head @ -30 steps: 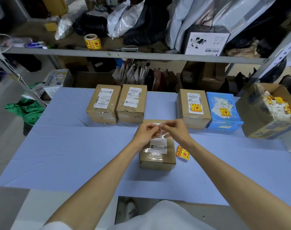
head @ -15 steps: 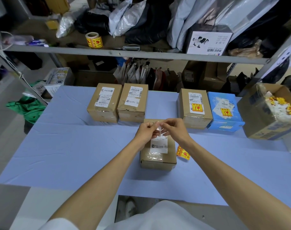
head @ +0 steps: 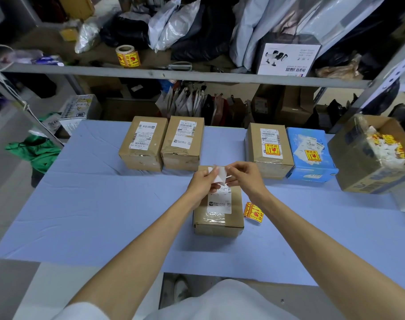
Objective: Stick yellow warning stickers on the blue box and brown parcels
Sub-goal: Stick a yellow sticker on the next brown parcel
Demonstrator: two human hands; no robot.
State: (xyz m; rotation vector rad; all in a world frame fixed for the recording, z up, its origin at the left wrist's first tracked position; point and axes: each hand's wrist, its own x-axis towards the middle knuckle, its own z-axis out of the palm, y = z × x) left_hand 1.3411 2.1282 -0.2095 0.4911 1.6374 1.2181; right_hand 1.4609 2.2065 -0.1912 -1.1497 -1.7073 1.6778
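Spreading wide, blue tablecloth (head: 104, 215), cluttered metal shelf (head: 197, 76) behind, left hand (head: 200, 184) and right hand (head: 245, 179) fingers (head: 237, 169) pinching white sheet (head: 220, 177).

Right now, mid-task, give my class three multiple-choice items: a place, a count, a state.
1. Where do the loose yellow stickers lie, relative to the near parcel? A left B right C on top
2. How many sealed brown parcels carry a yellow sticker? A one B two C four
3. Left hand and right hand are: A flat B pinching a white slip C empty
Key: 1 B, they lie at its right; 2 A, only the back-right parcel beside the blue box; 3 B, both grip it.
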